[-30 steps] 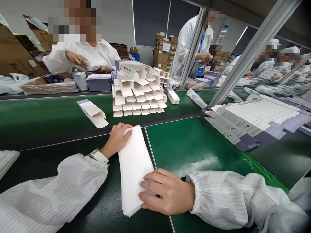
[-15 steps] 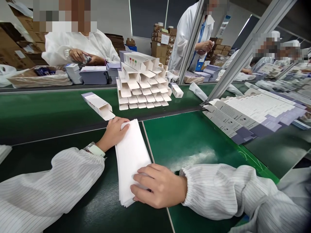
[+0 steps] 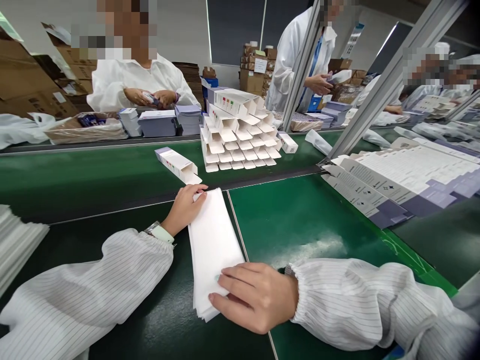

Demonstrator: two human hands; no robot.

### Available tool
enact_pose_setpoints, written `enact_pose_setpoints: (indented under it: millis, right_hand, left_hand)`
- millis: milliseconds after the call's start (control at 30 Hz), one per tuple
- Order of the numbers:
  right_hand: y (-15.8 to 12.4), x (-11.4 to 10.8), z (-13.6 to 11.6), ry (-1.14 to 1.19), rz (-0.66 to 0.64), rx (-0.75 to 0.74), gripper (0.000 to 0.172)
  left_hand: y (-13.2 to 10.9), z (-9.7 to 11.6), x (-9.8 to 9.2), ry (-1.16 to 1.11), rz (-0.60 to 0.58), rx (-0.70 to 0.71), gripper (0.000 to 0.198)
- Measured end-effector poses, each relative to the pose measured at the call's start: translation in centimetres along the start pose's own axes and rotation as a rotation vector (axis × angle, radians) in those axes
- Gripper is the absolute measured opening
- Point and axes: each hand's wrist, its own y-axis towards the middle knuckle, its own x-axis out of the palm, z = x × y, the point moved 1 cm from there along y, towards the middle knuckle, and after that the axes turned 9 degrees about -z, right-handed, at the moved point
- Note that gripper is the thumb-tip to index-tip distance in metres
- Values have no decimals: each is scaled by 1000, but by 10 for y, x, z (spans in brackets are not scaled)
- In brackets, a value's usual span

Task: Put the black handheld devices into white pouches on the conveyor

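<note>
Beyond the green bench (image 3: 161, 295), cartons (image 3: 250, 82) are stacked; by its far edge, white sheets (image 3: 214, 240) are pinched by the left hand's (image 3: 186, 206) fingers and touched by the right hand's (image 3: 258, 297) half-open, curved fingers

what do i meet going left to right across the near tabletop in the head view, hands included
White pile at the left edge → left hand → white sheets → right hand → flat printed cartons

A single head-height view from close above the hands (image 3: 258, 298), forward and down across the green worktop (image 3: 288, 215).
</note>
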Motion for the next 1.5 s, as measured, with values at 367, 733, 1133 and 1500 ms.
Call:
enact_pose_setpoints:
  millis: [367,733,1133,1500]
  right_hand:
    - [-1,4,-1,-17,131,13,24]
    - [7,-2,16,16,-18,76,7]
    - [3,-4,6,56,-34,-12,11]
    - [0,-5,1,89,-84,-201,10]
  left_hand:
    - [2,4,0,29,-39,-22,29]
    - [-124,19,-43,-20,141,108,7]
    - [-148,37,-29,308,-393,439,33]
    - [-153,31,-24,315,-365,398,25]
